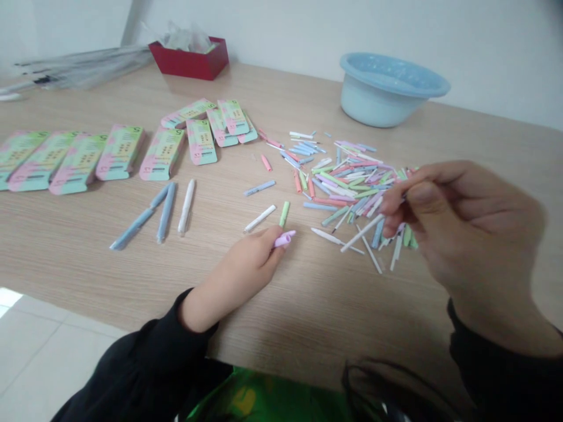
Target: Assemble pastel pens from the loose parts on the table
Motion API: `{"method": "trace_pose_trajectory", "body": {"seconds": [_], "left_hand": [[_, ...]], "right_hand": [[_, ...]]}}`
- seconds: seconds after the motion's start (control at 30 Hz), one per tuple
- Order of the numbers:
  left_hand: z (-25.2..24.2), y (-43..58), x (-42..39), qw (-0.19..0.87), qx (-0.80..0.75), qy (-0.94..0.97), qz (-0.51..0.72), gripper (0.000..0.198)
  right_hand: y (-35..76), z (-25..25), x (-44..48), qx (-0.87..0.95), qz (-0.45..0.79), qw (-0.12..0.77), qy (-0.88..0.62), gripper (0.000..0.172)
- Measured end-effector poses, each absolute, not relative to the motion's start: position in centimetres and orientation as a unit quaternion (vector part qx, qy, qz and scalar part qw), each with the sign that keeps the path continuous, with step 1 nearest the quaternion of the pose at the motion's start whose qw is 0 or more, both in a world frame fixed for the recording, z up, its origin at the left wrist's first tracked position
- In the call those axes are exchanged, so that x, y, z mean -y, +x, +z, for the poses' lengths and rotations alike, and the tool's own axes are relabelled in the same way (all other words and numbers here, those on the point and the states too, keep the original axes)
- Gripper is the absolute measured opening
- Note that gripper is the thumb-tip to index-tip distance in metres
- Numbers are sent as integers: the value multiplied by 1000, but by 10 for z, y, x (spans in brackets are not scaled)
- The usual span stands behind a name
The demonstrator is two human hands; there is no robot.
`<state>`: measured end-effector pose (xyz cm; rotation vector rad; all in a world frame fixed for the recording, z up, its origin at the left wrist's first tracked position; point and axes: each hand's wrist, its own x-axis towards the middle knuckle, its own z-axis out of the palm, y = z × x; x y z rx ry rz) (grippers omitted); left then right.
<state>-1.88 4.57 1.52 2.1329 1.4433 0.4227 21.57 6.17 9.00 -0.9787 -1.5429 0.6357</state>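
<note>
My left hand rests on the wooden table with its fingers closed on a small purple pen piece. My right hand is raised above the table's right side, thumb and fingers pinched on a thin white stick that slants down to the left. Just beyond it lies a heap of pastel pen parts in pink, green, blue and white. Three assembled pens, two blue and one white, lie side by side left of centre.
Several pastel printed packets lie in a row at the left and in a fan further back. A light blue basin stands at the back right, a red box at the back. The table's near edge runs over white floor tiles.
</note>
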Motion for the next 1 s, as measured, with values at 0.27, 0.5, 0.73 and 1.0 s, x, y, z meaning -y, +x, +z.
{"method": "trace_pose_trajectory", "body": {"seconds": [0.27,0.5,0.73,1.0], "left_hand": [[-9,-23,-53,61,-635,770,36,26],[-21,-10,-46,-5,-654,755,39,32],[-22,-16,-45,30,-628,770,107,40],[13,-34,-69,197,-543,805,134,29]], "right_hand": [[215,5,-76,862,213,143,-438,14],[199,-33,-79,864,180,177,-436,22],[206,-25,-77,860,152,189,-449,16],[250,5,-140,864,111,137,-471,27]]}}
